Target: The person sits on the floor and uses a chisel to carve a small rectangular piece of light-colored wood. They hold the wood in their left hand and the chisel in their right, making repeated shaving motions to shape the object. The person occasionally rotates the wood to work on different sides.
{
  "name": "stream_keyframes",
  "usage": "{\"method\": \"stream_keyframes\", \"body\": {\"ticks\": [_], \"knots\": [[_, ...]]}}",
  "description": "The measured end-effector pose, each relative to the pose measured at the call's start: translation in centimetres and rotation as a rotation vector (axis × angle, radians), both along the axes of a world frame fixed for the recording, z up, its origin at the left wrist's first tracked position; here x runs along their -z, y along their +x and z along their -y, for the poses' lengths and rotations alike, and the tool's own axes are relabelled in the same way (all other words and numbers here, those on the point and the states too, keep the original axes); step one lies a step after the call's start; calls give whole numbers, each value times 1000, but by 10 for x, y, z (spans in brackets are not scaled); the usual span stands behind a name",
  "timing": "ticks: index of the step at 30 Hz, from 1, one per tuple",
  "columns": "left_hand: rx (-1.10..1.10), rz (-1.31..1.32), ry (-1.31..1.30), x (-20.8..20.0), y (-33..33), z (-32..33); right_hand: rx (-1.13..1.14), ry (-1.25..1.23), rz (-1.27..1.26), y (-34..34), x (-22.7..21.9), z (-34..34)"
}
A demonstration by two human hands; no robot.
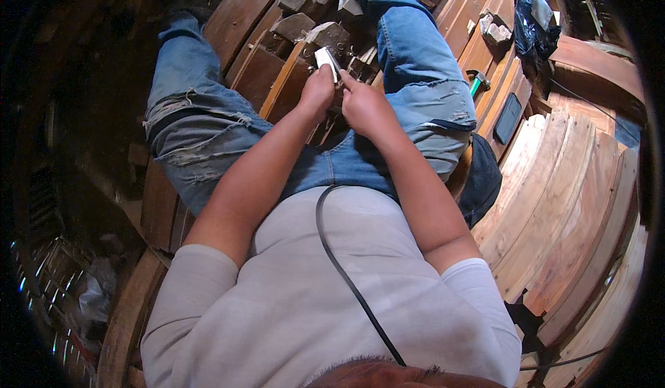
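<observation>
A small pale white block-like piece (324, 57) sticks up from my left hand (318, 91), whose fingers are closed around its lower end. Close beside it, my right hand (364, 107) is closed with the index finger pointing forward along a thin grey blade-like tool (336, 62). The tool lies against the right side of the white piece; its handle is hidden in my fist. Both hands are between my knees, above dark wooden blocks (331, 36) and boards. Shavings or chips lie around there.
Stacked planks (547, 201) fill the right side. A green-handled hammer (476, 83), a dark phone (508, 118) and a black plastic bag (537, 24) lie on boards to the right. A black cable (339, 267) runs down my shirt. The left is dark.
</observation>
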State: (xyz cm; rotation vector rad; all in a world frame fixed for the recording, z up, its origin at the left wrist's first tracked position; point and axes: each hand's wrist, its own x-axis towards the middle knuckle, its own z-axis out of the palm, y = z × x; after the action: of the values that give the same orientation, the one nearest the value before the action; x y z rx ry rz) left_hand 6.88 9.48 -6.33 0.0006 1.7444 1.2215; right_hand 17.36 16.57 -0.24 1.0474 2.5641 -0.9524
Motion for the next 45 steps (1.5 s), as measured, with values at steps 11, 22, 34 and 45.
{"method": "stream_keyframes", "body": {"ticks": [11, 22, 34, 45], "knots": [[-53, 54, 120, 1, 0, -1, -73, 98, 37, -26, 4, -11], [-117, 287, 114, 33, -7, 0, 245, -428, -62, 48, -16, 6], [-103, 222, 81, 32, -6, 0, 53, -172, -170, 29, -3, 3], [-126, 262, 135, 33, -7, 2, 97, -177, -58, 13, -14, 7]]}}
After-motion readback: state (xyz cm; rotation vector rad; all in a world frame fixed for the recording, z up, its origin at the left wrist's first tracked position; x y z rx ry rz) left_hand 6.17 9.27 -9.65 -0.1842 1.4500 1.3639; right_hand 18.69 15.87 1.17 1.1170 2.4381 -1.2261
